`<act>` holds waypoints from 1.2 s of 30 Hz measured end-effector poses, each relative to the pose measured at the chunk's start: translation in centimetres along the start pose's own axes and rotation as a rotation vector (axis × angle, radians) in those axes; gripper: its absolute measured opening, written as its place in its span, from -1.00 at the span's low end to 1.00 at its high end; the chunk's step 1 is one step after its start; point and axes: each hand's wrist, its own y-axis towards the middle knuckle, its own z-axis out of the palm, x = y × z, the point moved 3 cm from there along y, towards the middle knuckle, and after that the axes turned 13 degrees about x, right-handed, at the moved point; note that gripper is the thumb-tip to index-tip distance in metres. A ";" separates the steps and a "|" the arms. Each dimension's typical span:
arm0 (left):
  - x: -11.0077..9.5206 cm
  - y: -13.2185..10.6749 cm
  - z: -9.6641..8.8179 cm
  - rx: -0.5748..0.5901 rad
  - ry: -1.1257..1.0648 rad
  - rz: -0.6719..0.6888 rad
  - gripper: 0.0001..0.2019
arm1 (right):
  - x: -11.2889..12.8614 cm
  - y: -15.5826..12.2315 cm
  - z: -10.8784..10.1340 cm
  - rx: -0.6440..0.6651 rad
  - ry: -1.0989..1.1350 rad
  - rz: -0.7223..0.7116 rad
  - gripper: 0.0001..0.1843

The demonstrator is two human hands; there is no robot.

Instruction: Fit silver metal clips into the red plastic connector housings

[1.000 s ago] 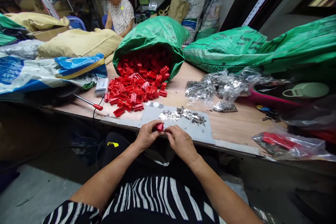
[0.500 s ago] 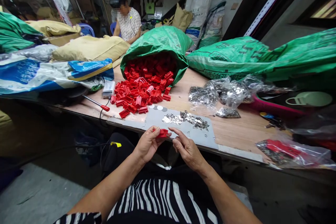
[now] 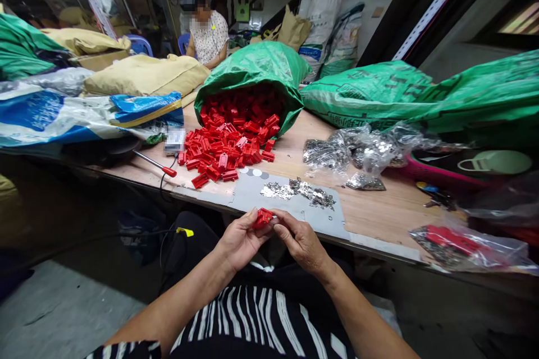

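A small red plastic housing [image 3: 263, 217] is held in my left hand [image 3: 241, 241], between thumb and fingers, just off the table's front edge. My right hand [image 3: 300, 238] is closed in a pinch at the housing's right end; what its fingertips hold, if anything, is too small to make out. Beyond my hands, small flat metal pieces [image 3: 278, 190] lie scattered on a grey mat [image 3: 248, 199]. Farther back, a heap of similar red housings [image 3: 223, 148] spills from the mouth of a green woven sack [image 3: 256, 61].
Clear bags of metal pieces [image 3: 326, 154] lie right of the mat, beside a pink basket [image 3: 446, 174]. A red-handled lever [image 3: 168, 171] juts out at left. Another bag [image 3: 467, 244] sits at the right front edge. A person [image 3: 206, 31] sits across the table.
The red housing has tilted up in my left hand. My right fingers have come in from slightly apart to meet its right end.
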 end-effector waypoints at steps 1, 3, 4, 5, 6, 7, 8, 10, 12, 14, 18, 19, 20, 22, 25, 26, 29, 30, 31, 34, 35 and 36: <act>0.1 0.0 0.1 -0.001 -0.004 -0.005 -0.84 | -0.1 0.0 0.0 0.001 -0.012 0.003 -0.62; 0.3 0.0 0.1 -0.002 -0.005 -0.006 -0.84 | -0.3 -0.1 0.1 -0.002 -0.043 0.012 -0.62; 0.4 0.0 0.1 -0.003 -0.006 -0.003 -0.83 | -0.4 -0.1 0.1 -0.012 -0.061 0.016 -0.63; 0.5 0.0 0.1 -0.003 -0.008 0.005 -0.83 | -0.5 -0.1 0.1 -0.026 -0.078 0.016 -0.64; 0.6 0.1 0.1 -0.003 -0.011 0.015 -0.83 | -0.6 -0.1 0.2 -0.045 -0.092 0.014 -0.64; 0.8 0.1 0.1 -0.001 -0.010 0.024 -0.83 | -0.7 -0.1 0.2 -0.071 -0.096 0.009 -0.65; 1.0 0.2 0.0 0.007 -0.008 0.030 -0.84 | -0.7 -0.1 0.2 -0.102 -0.090 0.005 -0.66; 1.2 0.3 0.0 0.040 -0.006 0.031 -0.86 | -0.8 0.0 0.2 -0.153 -0.055 0.003 -0.66; 1.4 0.4 -0.1 0.073 -0.010 0.031 -0.87 | -0.8 0.1 0.2 -0.168 -0.012 0.006 -0.65; 1.4 0.4 -0.4 0.081 -0.001 0.027 -0.88 | -0.9 0.1 0.2 -0.149 0.010 0.018 -0.65; 1.7 0.0 -2.2 0.025 0.118 -0.062 -0.88 | -1.7 -0.3 -0.6 -0.169 -0.060 0.134 -0.67; 1.9 0.0 -3.0 -0.007 0.151 -0.097 -0.87 | -2.1 -0.5 -0.9 -0.191 -0.105 0.179 -0.68; 2.1 0.0 -4.0 -0.045 0.178 -0.128 -0.85 | -2.5 -0.7 -1.3 -0.212 -0.154 0.221 -0.70; 2.5 0.2 -6.2 -0.144 0.219 -0.170 -0.83 | -3.5 -1.0 -2.2 -0.261 -0.237 0.269 -0.75; 2.6 0.9 -9.3 -0.280 0.277 -0.193 -0.92 | -4.9 -1.2 -3.4 -0.344 -0.305 0.227 -0.79; 2.7 1.2 -10.0 -0.285 0.295 -0.206 -0.96 | -5.3 -1.2 -3.7 -0.375 -0.327 0.197 -0.79; 2.8 2.0 -11.8 -0.283 0.337 -0.218 -0.77 | -6.2 -1.1 -4.3 -0.432 -0.412 0.154 -0.77; 2.9 2.2 -12.3 -0.285 0.351 -0.211 -0.74 | -6.5 -1.0 -4.4 -0.436 -0.445 0.156 -0.75; 3.1 2.2 -12.7 -0.295 0.366 -0.198 -0.72 | -6.7 -0.8 -4.4 -0.432 -0.479 0.162 -0.74; 3.7 2.0 -13.9 -0.316 0.417 -0.192 -0.85 | -7.0 -0.4 -4.5 -0.393 -0.587 0.183 -0.72; 3.9 1.8 -14.1 -0.316 0.438 -0.203 -0.90 | -7.0 -0.2 -4.5 -0.377 -0.616 0.194 -0.72; 4.0 1.6 -14.2 -0.317 0.459 -0.217 -0.90 | -7.0 0.0 -4.6 -0.361 -0.638 0.205 -0.72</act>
